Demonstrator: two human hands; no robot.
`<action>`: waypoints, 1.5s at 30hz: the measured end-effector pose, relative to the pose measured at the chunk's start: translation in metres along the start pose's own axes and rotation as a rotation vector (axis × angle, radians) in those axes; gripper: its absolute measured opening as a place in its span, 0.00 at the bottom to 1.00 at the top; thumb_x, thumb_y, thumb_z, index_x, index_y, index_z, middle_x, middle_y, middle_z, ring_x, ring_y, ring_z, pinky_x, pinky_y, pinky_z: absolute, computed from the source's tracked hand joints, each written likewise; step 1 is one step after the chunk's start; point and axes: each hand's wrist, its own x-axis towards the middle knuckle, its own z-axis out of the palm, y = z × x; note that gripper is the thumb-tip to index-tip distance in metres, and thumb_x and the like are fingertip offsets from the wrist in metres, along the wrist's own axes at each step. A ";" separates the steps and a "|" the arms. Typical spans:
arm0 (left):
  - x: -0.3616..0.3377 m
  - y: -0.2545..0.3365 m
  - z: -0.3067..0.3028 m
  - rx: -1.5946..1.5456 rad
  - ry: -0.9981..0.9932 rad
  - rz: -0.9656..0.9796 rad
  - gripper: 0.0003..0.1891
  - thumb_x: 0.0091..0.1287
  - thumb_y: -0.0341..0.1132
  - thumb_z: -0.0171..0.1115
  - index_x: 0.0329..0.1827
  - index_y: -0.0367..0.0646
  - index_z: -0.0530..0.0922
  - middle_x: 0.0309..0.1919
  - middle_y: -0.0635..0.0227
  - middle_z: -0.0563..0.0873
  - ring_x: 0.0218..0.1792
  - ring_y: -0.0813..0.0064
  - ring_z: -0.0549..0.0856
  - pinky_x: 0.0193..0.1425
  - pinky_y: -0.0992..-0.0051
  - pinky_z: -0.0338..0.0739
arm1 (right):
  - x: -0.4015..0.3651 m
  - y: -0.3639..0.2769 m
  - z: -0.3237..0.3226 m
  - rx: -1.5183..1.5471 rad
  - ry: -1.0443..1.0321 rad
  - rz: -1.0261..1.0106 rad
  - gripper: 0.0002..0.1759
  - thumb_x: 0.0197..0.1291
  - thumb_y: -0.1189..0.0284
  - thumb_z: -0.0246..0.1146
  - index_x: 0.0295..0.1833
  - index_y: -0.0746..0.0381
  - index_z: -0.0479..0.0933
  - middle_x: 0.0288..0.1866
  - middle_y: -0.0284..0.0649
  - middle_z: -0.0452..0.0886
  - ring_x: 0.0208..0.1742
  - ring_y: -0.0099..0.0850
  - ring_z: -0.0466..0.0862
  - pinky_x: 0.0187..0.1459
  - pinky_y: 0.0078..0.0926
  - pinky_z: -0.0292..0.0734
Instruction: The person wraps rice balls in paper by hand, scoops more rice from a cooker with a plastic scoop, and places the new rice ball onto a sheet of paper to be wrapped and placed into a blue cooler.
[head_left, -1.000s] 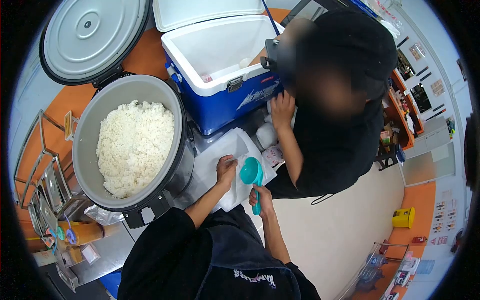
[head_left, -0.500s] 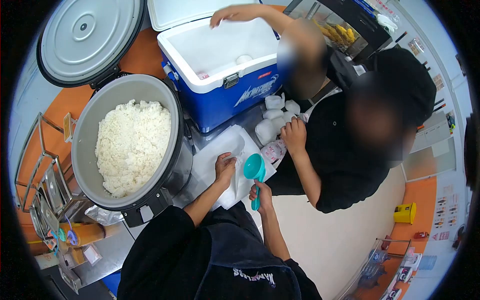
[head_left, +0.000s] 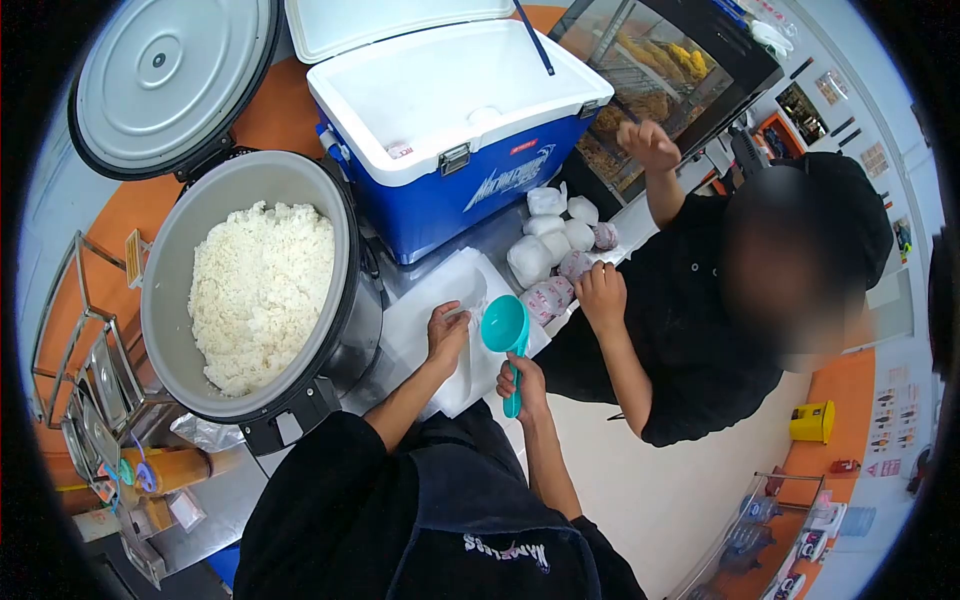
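Turquoise scoop (head_left: pixel 507 328) points bowl-forward, long axis running from right hand (head_left: pixel 523 384)

The floor (head_left: pixel 650 510) is pale and smooth. The wall (head_left: pixel 838 393) at right is orange in its lower part and white above, fitted with posters (head_left: pixel 893 415). A yellow bin (head_left: pixel 812 422) stands beside the orange section. A shelf unit (head_left: pixel 772 562), lower right, carries bottles (head_left: pixel 745 540). A dark-framed glass cabinet (head_left: pixel 755 75) stands at upper right. Lighting is bright.
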 end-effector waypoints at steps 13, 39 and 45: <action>0.000 -0.004 0.000 -0.096 0.005 -0.024 0.22 0.68 0.32 0.64 0.62 0.45 0.66 0.45 0.66 0.79 0.42 0.78 0.78 0.46 0.75 0.75 | 0.030 0.009 -0.006 -0.037 0.041 0.044 0.08 0.66 0.67 0.59 0.39 0.58 0.68 0.21 0.31 0.66 0.16 0.21 0.65 0.18 0.22 0.62; 0.000 -0.009 0.010 -0.058 0.060 -0.078 0.21 0.67 0.31 0.64 0.60 0.44 0.66 0.48 0.62 0.78 0.43 0.76 0.78 0.44 0.75 0.75 | 0.011 0.032 -0.015 -1.043 0.469 -0.731 0.28 0.69 0.59 0.60 0.64 0.70 0.72 0.30 0.50 0.82 0.29 0.29 0.80 0.36 0.31 0.76; 0.004 -0.006 0.009 -0.099 0.045 -0.073 0.20 0.67 0.30 0.64 0.59 0.44 0.67 0.45 0.65 0.78 0.39 0.78 0.77 0.41 0.76 0.75 | 0.014 0.030 -0.017 -1.052 0.459 -0.790 0.26 0.69 0.61 0.59 0.64 0.70 0.72 0.29 0.49 0.81 0.27 0.27 0.78 0.32 0.27 0.74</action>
